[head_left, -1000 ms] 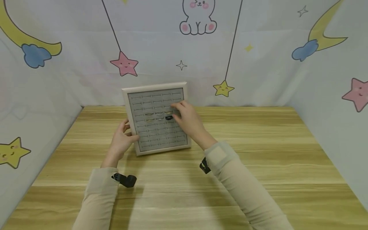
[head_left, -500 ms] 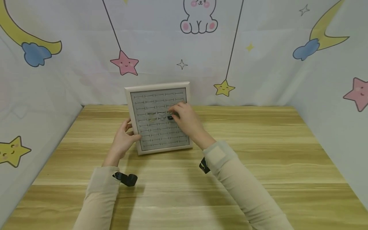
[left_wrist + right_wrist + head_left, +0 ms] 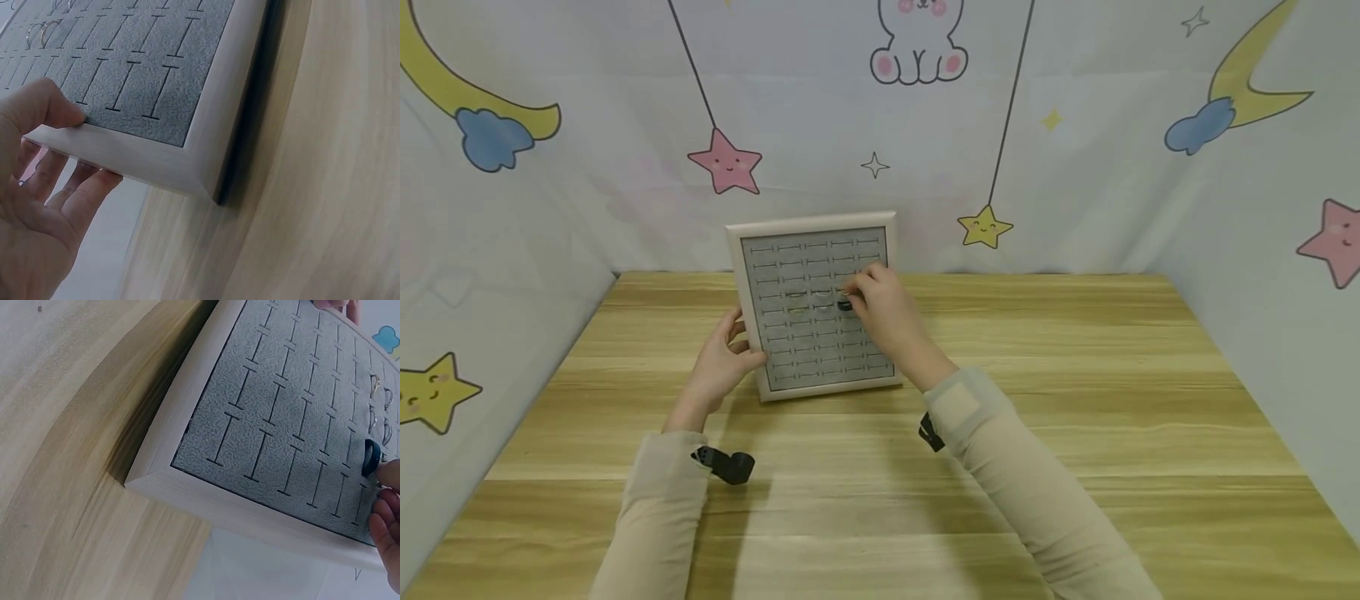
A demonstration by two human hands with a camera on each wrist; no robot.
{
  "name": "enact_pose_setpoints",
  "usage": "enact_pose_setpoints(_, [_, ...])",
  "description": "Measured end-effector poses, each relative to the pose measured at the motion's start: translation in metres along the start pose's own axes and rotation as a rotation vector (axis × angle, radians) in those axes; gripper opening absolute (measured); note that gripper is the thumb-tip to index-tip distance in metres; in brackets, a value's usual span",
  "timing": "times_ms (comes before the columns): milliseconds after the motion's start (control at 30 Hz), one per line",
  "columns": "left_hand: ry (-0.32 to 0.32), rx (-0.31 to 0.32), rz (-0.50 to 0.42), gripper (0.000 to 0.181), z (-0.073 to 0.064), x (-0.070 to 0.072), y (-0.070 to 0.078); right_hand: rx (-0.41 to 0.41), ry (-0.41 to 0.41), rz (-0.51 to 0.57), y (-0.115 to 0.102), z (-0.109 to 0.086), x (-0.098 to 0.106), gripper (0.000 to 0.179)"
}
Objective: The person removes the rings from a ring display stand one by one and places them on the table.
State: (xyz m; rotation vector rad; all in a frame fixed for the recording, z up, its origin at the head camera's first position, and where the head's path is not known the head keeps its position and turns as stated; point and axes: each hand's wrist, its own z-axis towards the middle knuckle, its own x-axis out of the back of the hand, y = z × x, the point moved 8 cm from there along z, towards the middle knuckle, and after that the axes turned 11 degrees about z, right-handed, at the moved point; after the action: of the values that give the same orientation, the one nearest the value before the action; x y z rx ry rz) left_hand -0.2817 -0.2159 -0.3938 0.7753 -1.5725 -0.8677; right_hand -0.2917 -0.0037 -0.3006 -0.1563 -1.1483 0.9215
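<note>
One risk noted, centre frame: left hand [image 3: 718, 367] gripped tray [image 3: 812, 223], right hand [image 3: 887, 312] pinched ring [image 3: 843, 292]; slot snag threatened to tilt tray.

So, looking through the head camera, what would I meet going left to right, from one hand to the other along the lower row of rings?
Left hand, gold-coloured ring, silver-coloured ring, dark ring, right hand.

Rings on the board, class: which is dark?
The dark ring at the right end of the lower row in the head view, near the right hand; the other visible rings look gold or silver.
</note>
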Motion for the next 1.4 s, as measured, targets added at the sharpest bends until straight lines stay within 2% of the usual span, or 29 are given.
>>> enact_pose_setpoints(167, [-0.003,0.005,-0.002,0.086,0.0,-0.001,-0.001,-0.008,-0.019,0.015,0.001,0.0,0.001,0.011])
enact_pose_setpoints(467, [-0.007,0.01,0.013,0.087,0.001,-0.001,-0.001,-0.072,-0.088,0.127,0.009,-0.002,0.006,0.014])
enact_pose_setpoints(633, [-0.017,0.007,0.019,0.087,0.001,-0.001,0.001,-0.061,-0.073,0.182,0.012,-0.003,0.012,0.016])
enact_pose_setpoints(833, [-0.017,0.015,0.016,0.087,0.0,-0.001,0.001,-0.057,0.04,0.332,0.019,-0.003,0.03,0.015])
enact_pose_setpoints(967, [-0.013,0.021,0.019,0.087,-0.001,-0.002,0.0,-0.109,0.204,0.41,0.035,-0.005,0.054,0.017])
enact_pose_setpoints(1067, [-0.01,0.018,0.018,0.087,-0.001,-0.002,0.0,-0.156,0.333,0.419,0.052,-0.008,0.072,0.019])
enact_pose_setpoints(1200, [-0.006,0.013,0.013,0.087,0.0,-0.003,0.0,-0.253,0.413,0.417,0.079,-0.016,0.088,0.022])
enact_pose_setpoints(1400, [0.001,0.0,0.031,0.087,0.0,-0.002,0.0,-0.441,0.462,0.447,0.128,-0.034,0.098,0.026])
